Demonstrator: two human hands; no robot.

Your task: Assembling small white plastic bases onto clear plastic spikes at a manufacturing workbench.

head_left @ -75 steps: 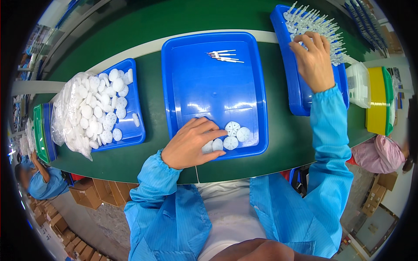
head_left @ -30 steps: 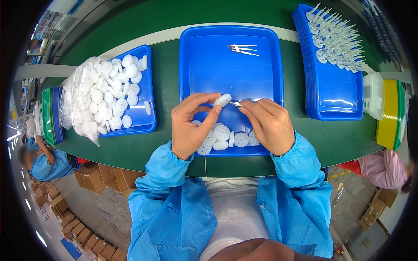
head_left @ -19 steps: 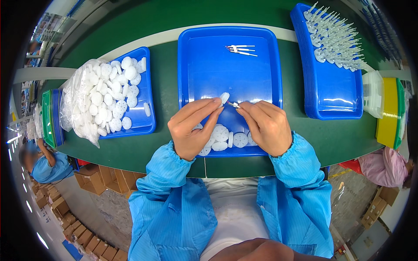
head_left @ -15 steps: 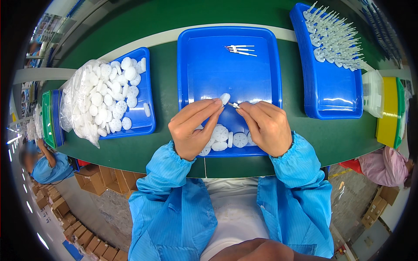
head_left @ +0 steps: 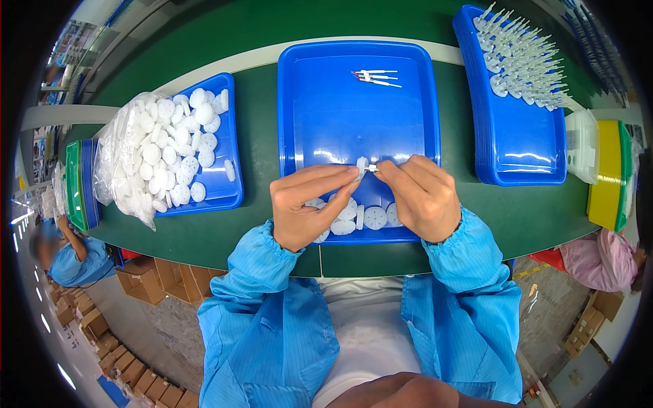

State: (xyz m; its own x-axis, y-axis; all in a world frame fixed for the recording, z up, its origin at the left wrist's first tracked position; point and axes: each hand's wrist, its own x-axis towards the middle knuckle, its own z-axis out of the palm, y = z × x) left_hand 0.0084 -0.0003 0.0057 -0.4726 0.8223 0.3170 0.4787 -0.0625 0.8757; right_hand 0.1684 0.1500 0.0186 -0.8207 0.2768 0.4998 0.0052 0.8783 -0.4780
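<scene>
My left hand (head_left: pixel 299 207) pinches a white plastic disc (head_left: pixel 361 164) edge-on between thumb and fingertips. From the other side, my right hand (head_left: pixel 427 197) grips a short, thin white stick (head_left: pixel 371 168) with a metallic-looking tip, its end against the disc's face; whether it sits in a hole I cannot tell. Both hands are above the near half of a blue tray (head_left: pixel 313 115). Under them, several white discs (head_left: pixel 375 218) with small holes lie along the tray's near edge. A few thin white sticks (head_left: pixel 377 77) rest at its far end.
To the left, a blue tray (head_left: pixel 231 187) holds a clear bag (head_left: pixel 115 163) spilling white discs. At right, stacked blue trays (head_left: pixel 527 163) carry rows of discs with upright sticks (head_left: pixel 520 58). Beyond stand a clear container (head_left: pixel 581 146) and a yellow-green bin (head_left: pixel 609 177). Other people sit at both sides.
The disc has turned edge-on and shifted slightly right and down. The stick's tip, formerly apart from the disc, now meets it.
</scene>
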